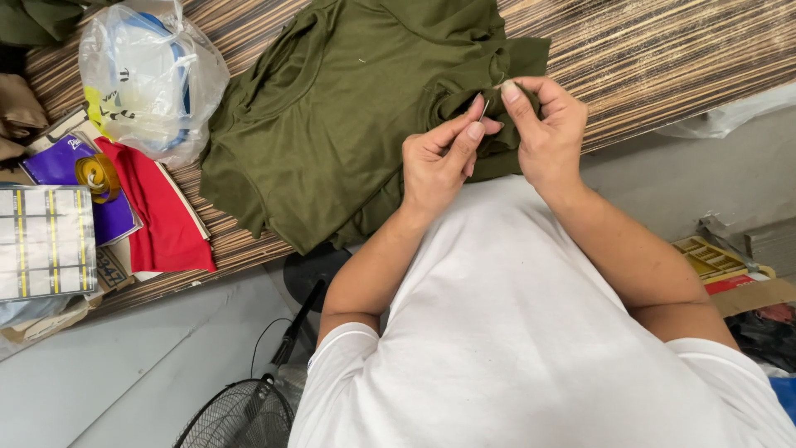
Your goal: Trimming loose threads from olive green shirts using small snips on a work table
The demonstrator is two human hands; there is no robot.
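Note:
An olive green garment [332, 124] lies crumpled on a striped wooden table [663, 58]. My right hand [549, 137] pinches a fold of the garment at its edge between thumb and forefinger. My left hand [439, 162] is right beside it, with its fingertips closed on a thin, small metal tool [485, 109] that points at the pinched fold. The tool is too small to tell its kind. My white shirt [531, 332] fills the lower part of the view.
On the table's left are a clear plastic bag [149, 75] of blue and white items, a red cloth [162, 207], a purple booklet [62, 166] with a yellow tape roll [98, 174], and a label sheet [46, 241]. A fan [236, 415] stands on the floor, and boxes [721, 265] lie at right.

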